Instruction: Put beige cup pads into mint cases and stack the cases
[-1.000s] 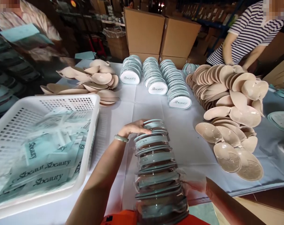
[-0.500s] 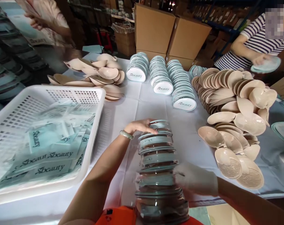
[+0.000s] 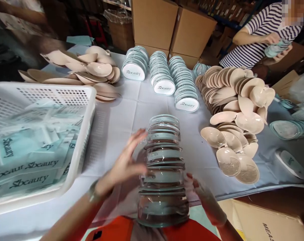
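Note:
A row of clear plastic cases with pale blue edges (image 3: 164, 174) runs along the table from its middle to my body. My left hand (image 3: 128, 160) is at the left side of the row, with its fingers spread and nothing held. On the other side, my right hand (image 3: 199, 190) is blurred, its fingers slightly bent and apart from the cases. It seems to wear a pale glove with bare fingertips. Shorter rows of similar cases stand farther back, their white fronts printed "beauty": a left one (image 3: 133, 72), a middle one (image 3: 164, 87) and a right one (image 3: 187, 104).
At left is a white perforated basket (image 3: 88, 113) holding pale blue printed packets (image 3: 36, 164). Beige bra cups lie in a left pile (image 3: 99, 69) and a larger right pile (image 3: 232, 97). Cardboard boxes (image 3: 154, 23) stand behind. A person in a striped top (image 3: 254, 43) handles pale blue cases.
My left hand has come off the far end of the row and opened beside it. My right hand has drawn away from the row's right side. The camera view has shifted right.

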`<state>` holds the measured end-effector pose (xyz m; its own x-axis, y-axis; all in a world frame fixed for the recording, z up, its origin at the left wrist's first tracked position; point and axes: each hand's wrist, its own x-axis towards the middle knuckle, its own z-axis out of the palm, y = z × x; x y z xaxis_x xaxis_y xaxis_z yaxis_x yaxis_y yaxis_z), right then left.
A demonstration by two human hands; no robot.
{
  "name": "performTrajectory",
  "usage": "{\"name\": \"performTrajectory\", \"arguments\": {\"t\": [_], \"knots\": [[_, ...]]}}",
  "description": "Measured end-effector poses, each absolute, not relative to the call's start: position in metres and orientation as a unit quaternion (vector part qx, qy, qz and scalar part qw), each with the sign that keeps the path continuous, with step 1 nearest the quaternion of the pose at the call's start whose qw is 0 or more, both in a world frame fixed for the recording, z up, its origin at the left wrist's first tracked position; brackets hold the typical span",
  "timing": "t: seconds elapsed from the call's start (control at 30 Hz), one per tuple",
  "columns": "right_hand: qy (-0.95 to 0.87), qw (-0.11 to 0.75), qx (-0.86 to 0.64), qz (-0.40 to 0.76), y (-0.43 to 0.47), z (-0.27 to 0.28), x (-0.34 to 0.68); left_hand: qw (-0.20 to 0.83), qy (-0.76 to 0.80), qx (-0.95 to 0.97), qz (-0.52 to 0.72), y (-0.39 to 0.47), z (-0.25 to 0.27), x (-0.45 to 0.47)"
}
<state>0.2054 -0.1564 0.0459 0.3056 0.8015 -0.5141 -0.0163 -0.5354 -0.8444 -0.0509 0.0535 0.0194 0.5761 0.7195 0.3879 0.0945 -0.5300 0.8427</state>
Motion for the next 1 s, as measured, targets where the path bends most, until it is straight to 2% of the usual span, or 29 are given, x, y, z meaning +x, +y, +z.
{"name": "performTrajectory", "arguments": {"t": [0.1,0.2,0.37,0.5,0.63,0.7,0.8,0.87,1.0], "knots": [[-0.273,0.401,-0.615,0.622,-0.183,0.030,0.207,0.425,0.284,0.781,0.359,-0.043,-0.015,-0.093],[-0.277,0.424,-0.638,0.580,-0.192,0.005,0.194,0.468,0.342,0.734,0.354,-0.100,-0.044,-0.099],[-0.224,0.439,-0.638,0.591,-0.197,-0.017,0.188,0.521,0.413,0.668,0.335,-0.120,-0.048,-0.071],[-0.276,0.414,-0.651,0.574,-0.195,0.003,0.193,0.520,0.425,0.670,0.316,-0.123,-0.040,-0.071],[-0.394,0.389,-0.677,0.485,-0.188,0.045,0.178,0.455,0.418,0.737,0.276,-0.124,-0.034,-0.072],[-0.507,0.295,-0.712,0.386,-0.181,0.065,0.152,0.416,0.398,0.778,0.250,-0.124,-0.030,-0.065],[-0.700,0.154,-0.682,0.143,-0.167,0.082,0.107,0.359,0.381,0.818,0.241,-0.123,-0.028,-0.050],[-0.780,0.140,-0.606,0.072,-0.161,0.084,0.091,0.353,0.390,0.809,0.262,-0.123,-0.030,-0.044],[-0.852,0.177,-0.492,0.016,-0.180,0.070,0.122,0.394,0.369,0.777,0.323,-0.128,-0.039,-0.040]]}}
